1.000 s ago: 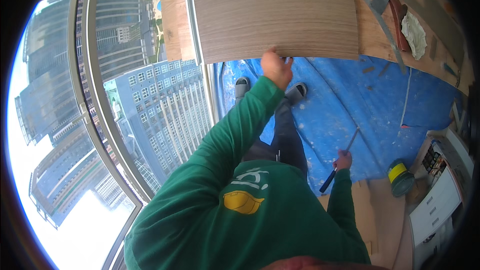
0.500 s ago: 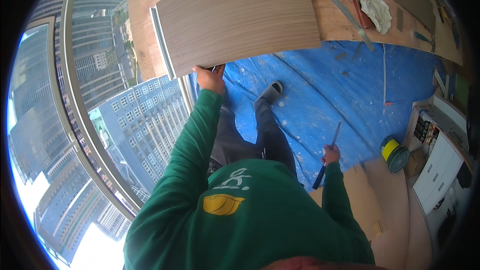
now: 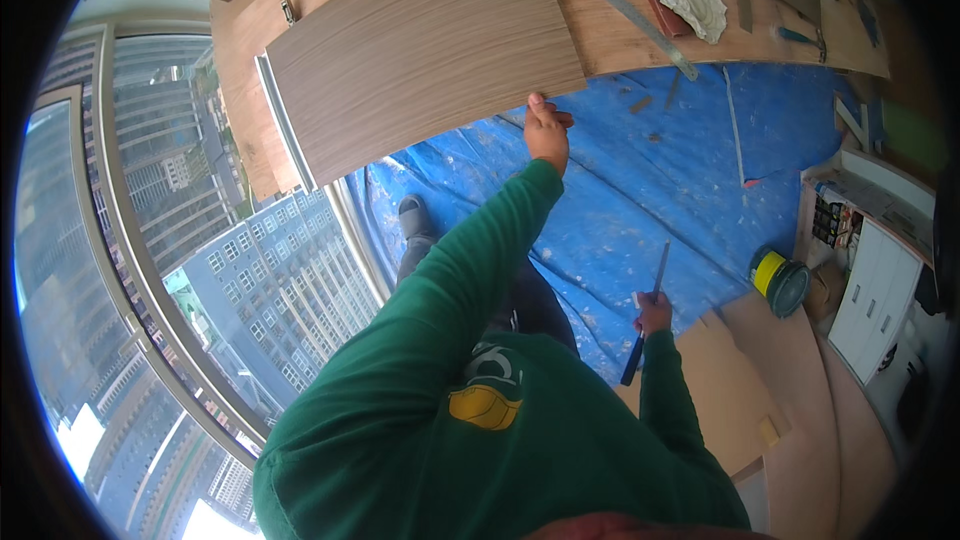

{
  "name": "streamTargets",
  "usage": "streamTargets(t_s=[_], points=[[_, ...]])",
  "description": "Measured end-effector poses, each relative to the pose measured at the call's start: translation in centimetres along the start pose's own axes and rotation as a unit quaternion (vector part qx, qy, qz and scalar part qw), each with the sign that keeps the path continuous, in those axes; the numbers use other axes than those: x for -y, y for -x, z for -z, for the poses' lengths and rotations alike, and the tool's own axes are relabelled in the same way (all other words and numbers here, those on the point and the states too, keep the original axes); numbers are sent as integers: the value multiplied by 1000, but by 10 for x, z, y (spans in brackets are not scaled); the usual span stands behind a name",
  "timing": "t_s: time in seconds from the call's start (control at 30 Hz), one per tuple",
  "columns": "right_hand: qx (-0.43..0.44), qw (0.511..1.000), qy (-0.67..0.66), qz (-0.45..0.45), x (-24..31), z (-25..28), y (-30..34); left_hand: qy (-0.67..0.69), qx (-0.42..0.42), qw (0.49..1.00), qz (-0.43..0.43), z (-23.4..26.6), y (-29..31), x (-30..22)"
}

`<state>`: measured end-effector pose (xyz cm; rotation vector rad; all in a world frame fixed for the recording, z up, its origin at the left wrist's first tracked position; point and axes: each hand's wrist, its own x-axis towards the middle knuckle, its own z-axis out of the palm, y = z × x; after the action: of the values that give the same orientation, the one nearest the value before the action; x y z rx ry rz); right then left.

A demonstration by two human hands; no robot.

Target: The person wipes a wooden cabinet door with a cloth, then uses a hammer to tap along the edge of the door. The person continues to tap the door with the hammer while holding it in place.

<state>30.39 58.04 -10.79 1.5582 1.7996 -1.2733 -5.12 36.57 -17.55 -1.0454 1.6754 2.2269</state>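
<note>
A wood-grain panel lies flat on the plywood bench, a pale metal strip along its left end. At the panel's near edge, close to the right corner, my left hand has its thumb on the edge and its fingers curled beside it. Lower right, away from the bench, my right hand is closed around a long thin tool with a black handle. Its narrow dark blade points up and away; its exact kind is not clear.
A metal ruler, a crumpled white cloth and a hammer lie on the plywood bench. Blue sheeting covers the floor. A bucket and a white cabinet stand right. Tall windows line the left.
My left hand has moved right along the panel's near edge, from near its left end to near its right corner. My body has shifted; my right hand keeps the tool.
</note>
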Motion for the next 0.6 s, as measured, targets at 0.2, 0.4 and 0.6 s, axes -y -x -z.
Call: streamTargets(t_s=[0.2,0.4,0.6], points=[[-22,998,-15,-52,-45,31,9,-455,297,818,-192,-31,10,0],[14,991,-16,-129,-74,19,17,-611,401,561,-388,16,18,-62],[43,994,-8,-103,-67,5,38,-648,324,406,-557,27,-37,-136]])
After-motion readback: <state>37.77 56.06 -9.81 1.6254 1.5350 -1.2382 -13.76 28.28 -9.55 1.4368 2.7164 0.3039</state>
